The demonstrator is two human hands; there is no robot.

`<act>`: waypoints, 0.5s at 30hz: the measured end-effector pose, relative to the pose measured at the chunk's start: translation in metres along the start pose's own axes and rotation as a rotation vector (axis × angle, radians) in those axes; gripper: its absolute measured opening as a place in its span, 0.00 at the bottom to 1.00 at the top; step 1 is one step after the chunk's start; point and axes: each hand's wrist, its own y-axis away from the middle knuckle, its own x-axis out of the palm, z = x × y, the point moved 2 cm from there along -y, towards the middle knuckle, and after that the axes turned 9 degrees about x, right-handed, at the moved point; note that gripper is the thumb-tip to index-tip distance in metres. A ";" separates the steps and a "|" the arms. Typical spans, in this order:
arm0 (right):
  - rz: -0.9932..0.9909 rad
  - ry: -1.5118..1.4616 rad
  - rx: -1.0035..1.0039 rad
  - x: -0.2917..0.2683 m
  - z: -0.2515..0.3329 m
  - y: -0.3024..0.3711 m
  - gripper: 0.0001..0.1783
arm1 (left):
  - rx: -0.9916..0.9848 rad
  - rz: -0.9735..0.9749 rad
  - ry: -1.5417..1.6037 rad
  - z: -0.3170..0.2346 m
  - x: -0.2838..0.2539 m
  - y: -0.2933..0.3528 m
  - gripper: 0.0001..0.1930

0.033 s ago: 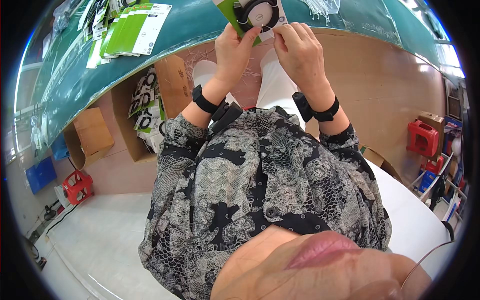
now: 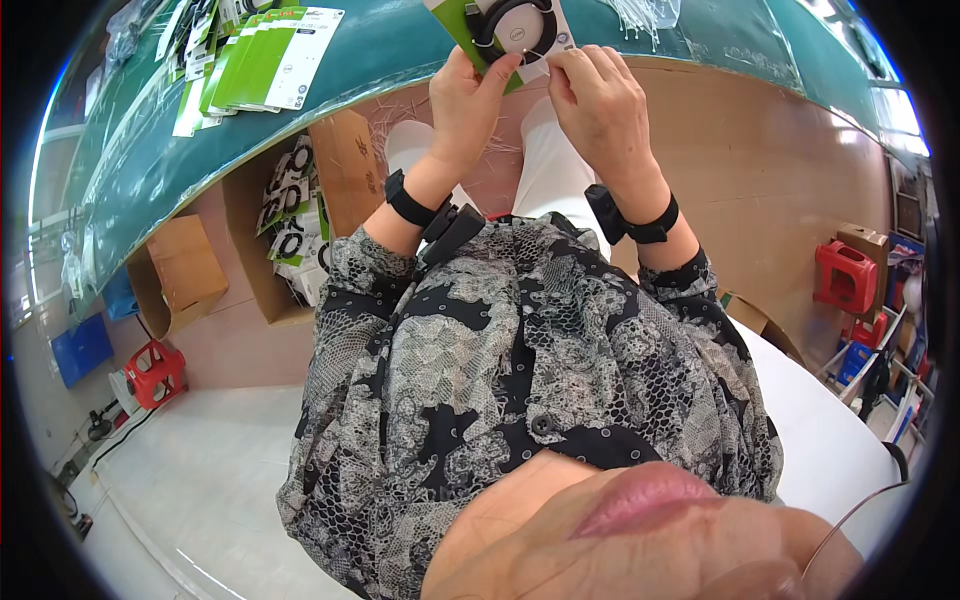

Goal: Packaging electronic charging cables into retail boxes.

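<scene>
My left hand [image 2: 468, 108] grips a green and white packaging card [image 2: 453, 14] near the table edge, its thumb on the lower part of the card. A black coiled cable [image 2: 546, 30] lies on the card around a pale round disc. My right hand [image 2: 603, 103] is closed in a pinch at the card's lower right. From its fingertips a thin white cable tie [image 2: 533, 58] runs to the coil. More white cable ties [image 2: 640, 14] lie in a bundle on the table beyond my right hand.
Fanned green and white cards [image 2: 265, 62] lie on the green table [image 2: 370, 55] at left. Below stands an open cardboard box [image 2: 250, 245] with several carded cables [image 2: 290, 215]. Red plastic stools [image 2: 157, 374] stand at both sides. Loose ties litter the floor.
</scene>
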 end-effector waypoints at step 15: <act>0.015 0.022 0.007 -0.001 0.000 -0.001 0.04 | -0.002 -0.015 0.046 0.006 0.001 0.001 0.12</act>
